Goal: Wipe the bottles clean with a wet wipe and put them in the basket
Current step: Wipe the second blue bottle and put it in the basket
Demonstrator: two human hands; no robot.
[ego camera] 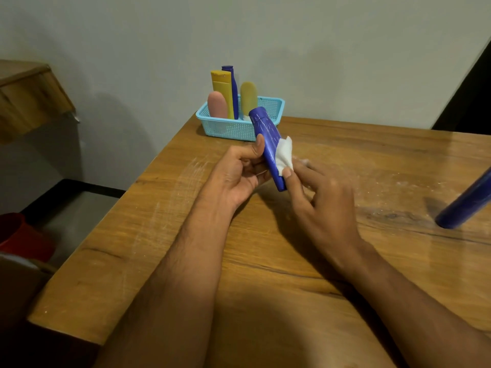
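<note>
One head-worn view — looking forward and down, close over the table [345, 261].

Glossy plastic, soft wipe, varnished wood.

The blue bottle [267, 144] shows smooth plastic streaked with pale smears, and against its right side sits a white wet wipe [284, 155], soft and fibrous, crumpled. Far off, the basket [233, 127] is light-blue perforated plastic, holding matt-looking pink [217, 104], yellow [223, 87] and pale yellow [248, 98] plastic bottles. The table [292, 261] is grained wood with a satin sheen, scuffed with whitish scratches at left and dusted with white specks at right, where another blue bottle [465, 203] gleams smooth.
</note>
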